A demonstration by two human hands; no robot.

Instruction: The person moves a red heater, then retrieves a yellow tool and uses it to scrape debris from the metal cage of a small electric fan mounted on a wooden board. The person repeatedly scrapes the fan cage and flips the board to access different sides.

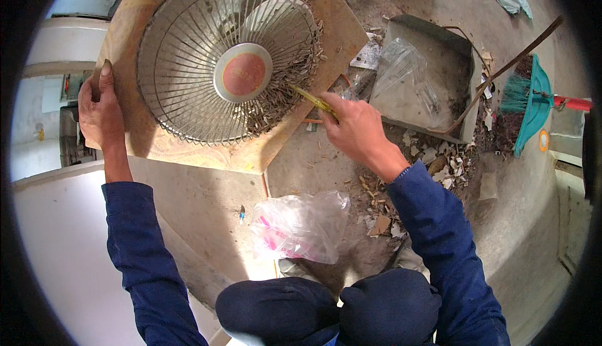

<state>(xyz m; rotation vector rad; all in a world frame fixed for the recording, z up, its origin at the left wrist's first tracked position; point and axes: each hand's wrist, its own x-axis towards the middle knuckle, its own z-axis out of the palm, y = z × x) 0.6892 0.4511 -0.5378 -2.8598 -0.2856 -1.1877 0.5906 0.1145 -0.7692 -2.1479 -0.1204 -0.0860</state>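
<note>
A round wire guard [186,59] with a grey hub and red centre badge [243,74] lies on a tan patterned board [225,160]. It looks like part of a fan or dish heater; a pale, dusty surface shows through the wires. Small dark, elongated scraps [287,94] are heaped along its lower right side. My left hand [101,111] grips the board's left edge, thumb on top. In my right hand [352,125] is a slim yellow tool [312,99], its tip at the scraps near the hub. The exact kind of tool is unclear.
Right of the board, a metal dustpan [423,78] with a rusty handle [510,68] holds clear plastic. Beyond it is a green broom [529,106]. Debris [442,162] litters the floor below the dustpan. A clear printed bag [301,226] lies before my knees.
</note>
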